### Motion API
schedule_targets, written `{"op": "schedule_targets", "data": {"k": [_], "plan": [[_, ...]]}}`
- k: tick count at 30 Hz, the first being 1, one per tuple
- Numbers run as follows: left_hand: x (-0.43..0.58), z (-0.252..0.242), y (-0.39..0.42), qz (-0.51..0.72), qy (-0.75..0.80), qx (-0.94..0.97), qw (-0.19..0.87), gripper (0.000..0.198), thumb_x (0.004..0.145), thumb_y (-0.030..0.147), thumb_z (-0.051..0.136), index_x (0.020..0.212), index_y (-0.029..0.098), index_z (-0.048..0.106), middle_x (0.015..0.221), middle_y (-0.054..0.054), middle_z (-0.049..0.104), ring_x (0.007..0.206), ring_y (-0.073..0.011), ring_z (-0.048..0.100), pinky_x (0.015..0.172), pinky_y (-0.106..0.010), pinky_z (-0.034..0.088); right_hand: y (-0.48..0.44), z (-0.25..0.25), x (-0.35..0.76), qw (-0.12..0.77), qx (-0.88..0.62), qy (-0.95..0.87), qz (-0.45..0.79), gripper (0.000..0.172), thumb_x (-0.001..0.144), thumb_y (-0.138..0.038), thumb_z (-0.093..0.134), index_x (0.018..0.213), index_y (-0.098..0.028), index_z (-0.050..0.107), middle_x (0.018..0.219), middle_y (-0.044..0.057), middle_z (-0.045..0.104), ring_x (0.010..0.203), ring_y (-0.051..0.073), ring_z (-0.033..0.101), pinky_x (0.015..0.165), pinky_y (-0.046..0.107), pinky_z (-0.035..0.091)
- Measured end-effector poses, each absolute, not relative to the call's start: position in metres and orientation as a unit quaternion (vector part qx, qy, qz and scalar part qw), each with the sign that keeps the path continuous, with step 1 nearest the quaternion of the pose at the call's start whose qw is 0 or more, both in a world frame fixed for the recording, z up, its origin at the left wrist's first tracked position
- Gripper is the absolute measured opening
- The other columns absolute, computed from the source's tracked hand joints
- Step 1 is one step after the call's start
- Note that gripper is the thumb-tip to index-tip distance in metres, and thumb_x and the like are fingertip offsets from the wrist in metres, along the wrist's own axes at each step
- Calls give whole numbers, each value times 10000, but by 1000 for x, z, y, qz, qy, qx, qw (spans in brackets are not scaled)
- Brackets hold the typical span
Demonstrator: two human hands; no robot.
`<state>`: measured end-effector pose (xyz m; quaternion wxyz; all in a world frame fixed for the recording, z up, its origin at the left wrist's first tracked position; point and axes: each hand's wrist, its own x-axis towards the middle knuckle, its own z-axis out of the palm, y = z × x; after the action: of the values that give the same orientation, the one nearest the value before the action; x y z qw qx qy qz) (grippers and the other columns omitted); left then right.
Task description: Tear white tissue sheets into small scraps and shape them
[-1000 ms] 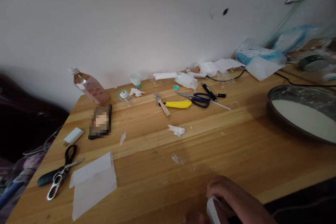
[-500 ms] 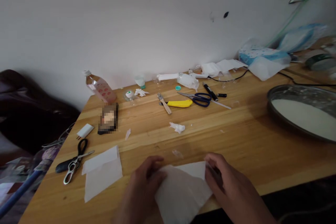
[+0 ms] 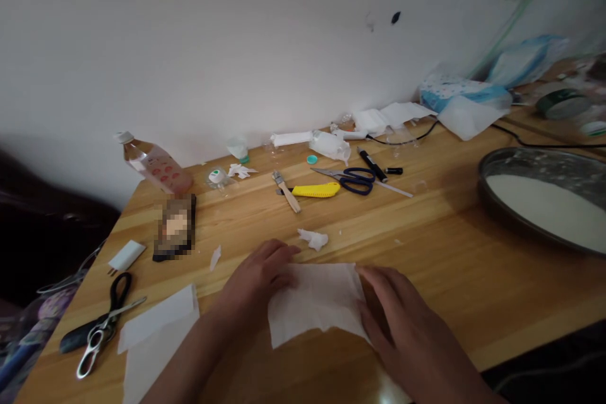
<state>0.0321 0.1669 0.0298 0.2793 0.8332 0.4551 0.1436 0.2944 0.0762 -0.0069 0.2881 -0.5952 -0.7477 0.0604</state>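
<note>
A white sheet of thin paper (image 3: 315, 300) lies flat on the wooden table (image 3: 449, 265) in front of me. My left hand (image 3: 258, 278) rests on the sheet's left edge with fingers stretched toward its top corner. My right hand (image 3: 395, 322) presses flat on the right edge, fingers extended. Neither hand grips anything. A small crumpled white scrap (image 3: 313, 238) lies just beyond the sheet.
Left of me lie another white sheet (image 3: 156, 328) and black-handled scissors (image 3: 101, 325). Farther back are a yellow utility knife (image 3: 315, 190), blue scissors (image 3: 353, 179), a small brush (image 3: 286, 188), a pink bottle (image 3: 154, 164) and a metal pan of white liquid (image 3: 544, 199) at right.
Both hands have come up from the table's near edge and laid the white sheet flat farther onto the table. The view has shifted slightly.
</note>
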Motion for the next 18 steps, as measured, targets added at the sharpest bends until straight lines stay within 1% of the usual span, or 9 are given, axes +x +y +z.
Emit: {"op": "schedule_targets", "data": {"k": [2,4,6,8,9,11,14,16,18], "plan": [[23,29,162,145,452,849,234,372,947,218,599,1308,307,622,1379,-93,601,1261,-286,568,1049,-496,480,76,-1,297,299,-572,-762,49,324,982,-278,476,1292,-199,530,1155,132,679,1055,267,692,847,421,624],[15,27,153,137,428,874,185,384,990,212,528,1350,328,598,1463,-89,558,1365,-301,495,1097,-543,444,76,3,298,303,-524,-795,41,329,978,-222,478,1297,-193,553,1180,125,690,1093,253,683,899,399,610],[10,25,144,124,367,913,129,445,1020,165,443,1428,320,528,1499,-70,547,1439,-268,430,1140,-509,422,77,2,295,295,-462,-836,36,356,959,-141,475,1295,-187,583,1215,103,700,1139,237,673,953,377,592],[10,24,139,118,304,942,78,480,1025,129,408,1487,253,457,1493,-74,561,1458,-230,415,1162,-451,418,79,-2,292,283,-415,-864,32,386,945,-85,470,1297,-174,600,1254,84,700,1193,223,653,1003,364,574],[12,25,138,119,284,949,60,464,1029,162,429,1489,212,449,1480,-88,573,1450,-228,431,1160,-436,425,81,-4,290,276,-404,-871,34,381,946,-81,474,1294,-166,605,1277,82,693,1228,224,634,1026,368,565],[18,28,140,122,273,953,51,479,1022,319,501,1474,164,462,1473,-113,576,1439,-248,447,1161,-437,425,84,-7,288,263,-400,-877,43,341,959,-109,500,1278,-153,613,1325,92,670,1304,241,580,1067,398,544],[31,32,146,108,266,956,61,667,963,563,512,1487,158,441,1522,-125,510,1470,-276,386,1195,-463,372,89,-4,285,257,-397,-879,52,359,964,-136,519,1314,-139,595,1386,107,631,1380,253,509,1102,422,517],[39,32,148,85,259,960,60,694,970,581,481,1508,149,406,1550,-114,468,1481,-272,360,1210,-458,346,91,-1,283,253,-393,-882,56,397,962,-120,506,1353,-127,576,1414,105,613,1393,237,496,1116,395,505],[44,29,147,69,255,964,45,664,995,542,465,1510,128,395,1553,-105,460,1468,-265,383,1209,-446,350,92,-1,281,251,-395,-882,43,380,976,-133,497,1342,-112,595,1413,106,619,1374,231,520,1111,370,510]]}}
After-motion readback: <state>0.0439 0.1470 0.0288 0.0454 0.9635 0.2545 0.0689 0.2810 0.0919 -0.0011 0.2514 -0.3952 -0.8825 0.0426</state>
